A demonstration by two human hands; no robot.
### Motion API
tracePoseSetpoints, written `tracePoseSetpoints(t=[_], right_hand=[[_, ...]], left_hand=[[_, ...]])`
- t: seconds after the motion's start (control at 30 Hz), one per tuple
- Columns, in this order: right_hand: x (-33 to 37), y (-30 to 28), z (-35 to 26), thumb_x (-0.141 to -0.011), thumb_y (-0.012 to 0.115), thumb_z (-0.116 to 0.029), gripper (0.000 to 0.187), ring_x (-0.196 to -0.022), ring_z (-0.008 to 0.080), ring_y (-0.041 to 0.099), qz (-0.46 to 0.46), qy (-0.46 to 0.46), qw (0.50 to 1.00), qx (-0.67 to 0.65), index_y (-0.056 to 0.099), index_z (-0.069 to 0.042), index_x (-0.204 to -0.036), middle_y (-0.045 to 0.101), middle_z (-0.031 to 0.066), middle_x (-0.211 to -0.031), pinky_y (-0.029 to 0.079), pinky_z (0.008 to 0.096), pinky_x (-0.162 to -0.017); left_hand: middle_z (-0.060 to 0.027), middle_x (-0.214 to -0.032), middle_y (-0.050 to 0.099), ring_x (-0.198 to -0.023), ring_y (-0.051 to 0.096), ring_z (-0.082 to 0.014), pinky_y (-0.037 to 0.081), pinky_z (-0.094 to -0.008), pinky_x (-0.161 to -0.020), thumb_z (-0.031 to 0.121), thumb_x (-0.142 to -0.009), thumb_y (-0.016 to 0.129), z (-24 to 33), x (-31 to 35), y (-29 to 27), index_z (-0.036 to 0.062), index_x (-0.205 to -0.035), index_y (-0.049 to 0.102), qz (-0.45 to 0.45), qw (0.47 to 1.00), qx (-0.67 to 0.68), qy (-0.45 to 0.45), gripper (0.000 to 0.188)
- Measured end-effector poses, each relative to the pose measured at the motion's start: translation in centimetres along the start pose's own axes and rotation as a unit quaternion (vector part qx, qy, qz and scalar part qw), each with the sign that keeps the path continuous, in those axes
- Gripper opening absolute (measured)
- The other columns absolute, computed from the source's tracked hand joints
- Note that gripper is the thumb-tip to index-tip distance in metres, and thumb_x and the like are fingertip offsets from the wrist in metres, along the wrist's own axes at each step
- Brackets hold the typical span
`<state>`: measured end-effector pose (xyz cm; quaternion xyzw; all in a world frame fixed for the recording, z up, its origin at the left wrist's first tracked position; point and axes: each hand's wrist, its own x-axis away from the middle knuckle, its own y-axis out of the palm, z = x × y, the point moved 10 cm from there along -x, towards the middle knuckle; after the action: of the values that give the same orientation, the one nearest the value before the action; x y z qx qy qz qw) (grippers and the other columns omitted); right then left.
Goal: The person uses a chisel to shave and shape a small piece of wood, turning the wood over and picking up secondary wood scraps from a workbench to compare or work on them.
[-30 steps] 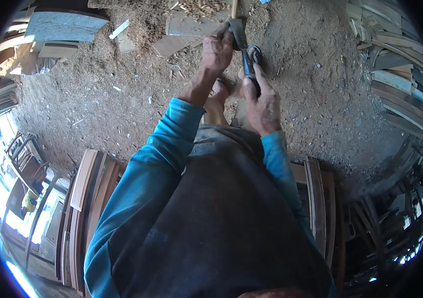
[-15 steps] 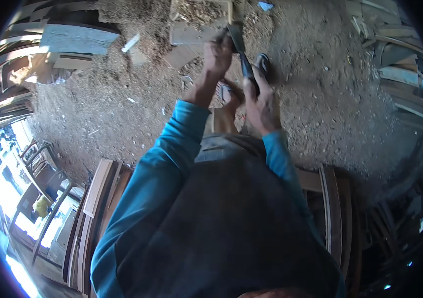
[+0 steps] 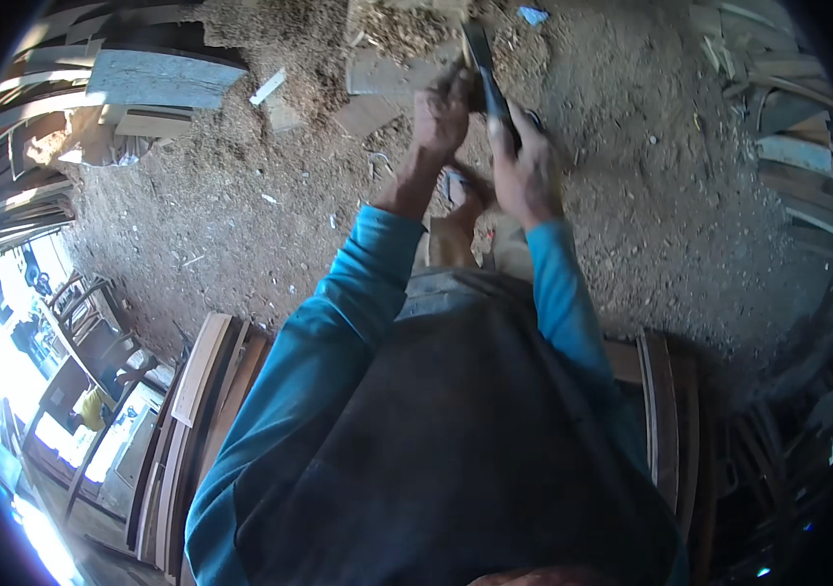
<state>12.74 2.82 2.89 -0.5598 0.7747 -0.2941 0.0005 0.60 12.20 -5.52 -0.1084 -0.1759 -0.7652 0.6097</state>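
My right hand (image 3: 526,171) is closed round the dark handle of a hand tool with a long flat blade (image 3: 480,49), perhaps a chopping knife. The blade points away from me, toward the top of the view. Just left of it, my left hand (image 3: 441,112) is closed on a narrow pale strip of wood (image 3: 466,47), mostly hidden by the fingers and the blade. Whether blade and wood touch, I cannot tell. Beyond the hands, wood shavings (image 3: 402,29) lie over a flat board (image 3: 387,73).
A sandalled foot (image 3: 455,186) is below my hands on the dirt floor (image 3: 270,234). Stacked planks stand at left (image 3: 157,78) and right (image 3: 802,151). More boards (image 3: 201,371) lean beside me at lower left, and others (image 3: 663,400) at lower right.
The tool has swung up and slightly right, its blade tip now higher in view. My right hand has moved a little away from me. The left hand keeps its grip; the whole view has shifted slightly.
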Motion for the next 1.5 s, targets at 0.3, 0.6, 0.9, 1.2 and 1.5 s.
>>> tracePoseSetpoints(t=[0.3, 0.6, 0.9, 1.2, 1.5], right_hand=[[-0.9, -0.8, -0.6, -0.105, 0.051, -0.037, 0.053, -0.112, 0.0493, 0.065, -0.040, 0.036, 0.998, 0.031, 0.055, 0.002, -0.142, 0.064, 0.0342, -0.123, 0.052, 0.0495, -0.096], [1.1, -1.3, -1.2, -0.104, 0.054, -0.032, 0.051, -0.121, 0.0468, 0.063, -0.025, 0.018, 0.999, 0.036, 0.055, 0.003, -0.142, 0.063, 0.0318, -0.130, 0.051, 0.0479, -0.099], [1.9, -0.5, -1.9, -0.104, 0.054, -0.031, 0.050, -0.122, 0.0473, 0.062, 0.004, -0.047, 0.997, 0.062, 0.056, 0.003, -0.141, 0.064, 0.0324, -0.129, 0.050, 0.0483, -0.104], [-1.9, 0.8, -0.1, -0.103, 0.055, -0.034, 0.051, -0.108, 0.0457, 0.068, 0.003, 0.030, 1.000, 0.000, 0.056, -0.001, -0.142, 0.068, 0.0319, -0.117, 0.053, 0.0474, -0.093], [1.1, -2.5, 1.6, -0.099, 0.059, -0.027, 0.053, -0.094, 0.0254, 0.070, -0.004, 0.002, 0.995, -0.105, 0.053, -0.007, -0.148, 0.066, 0.0199, -0.112, 0.058, 0.0379, -0.077]], left_hand=[[-0.0056, -0.087, 0.070, -0.074, 0.065, -0.0111, 0.058, -0.0292, -0.069, 0.028, -0.109, 0.054, 0.6, 0.3, 0.8, -0.0022, -0.147, 0.053, -0.005, 0.999, 0.051, -0.014, 0.048], [-0.0054, -0.095, 0.071, -0.083, 0.067, -0.0107, 0.058, -0.0287, -0.074, 0.025, -0.110, 0.053, 0.8, 0.8, 0.8, -0.0030, -0.150, 0.049, -0.047, 0.999, -0.012, -0.015, 0.049], [-0.0021, -0.086, 0.068, -0.075, 0.063, -0.0080, 0.057, -0.0278, -0.069, 0.019, -0.110, 0.053, 0.5, 0.1, 0.4, 0.0001, -0.147, 0.053, -0.034, 0.999, -0.004, 0.012, 0.042], [-0.0035, -0.095, 0.070, -0.082, 0.061, -0.0072, 0.055, -0.0262, -0.074, 0.020, -0.109, 0.055, -0.4, -0.3, 0.1, -0.0014, -0.147, 0.053, -0.019, 1.000, 0.000, -0.005, 0.044], [-0.0046, -0.103, 0.071, -0.084, 0.064, -0.0096, 0.056, -0.0265, -0.079, 0.021, -0.110, 0.052, 0.5, 0.4, 1.3, 0.0006, -0.146, 0.053, -0.102, 0.992, 0.074, -0.019, 0.042]])
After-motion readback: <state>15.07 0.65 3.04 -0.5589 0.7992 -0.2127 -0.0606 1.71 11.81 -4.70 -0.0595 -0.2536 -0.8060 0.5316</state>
